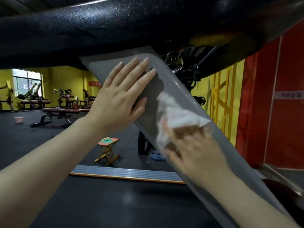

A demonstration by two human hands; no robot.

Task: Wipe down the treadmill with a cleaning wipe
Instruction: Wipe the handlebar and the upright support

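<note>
The right hand [194, 145], at lower right of centre in the frame, presses a crumpled white cleaning wipe [174, 116] against the face of the grey, smooth slanted upright of the treadmill [174, 79]. Motion blur hides the fingers, so how far they curl into the wipe cannot be told; the wipe is bunched beneath and ahead of them, which keeps a thick pad between palm and surface.

The left hand [121, 96], at centre frame, lies flat on the same upright, just above and to the left of the wipe, fingers straight and spread, thumb against the near edge. It holds nothing. This placement probably braces the body and steadies the upright against the wiping pressure.

The upright runs diagonally from upper centre to the lower right corner. Above it, a black textured handrail [115, 22] crosses the top of the frame. Below, the black running belt [115, 203] fills the bottom, bordered by a grey ribbed edge strip [125, 173].

Beyond, a small folding wooden stool [107, 150] stands on the dark gym floor, and weight benches [60, 112] occupy centre left before yellow walls.
</note>
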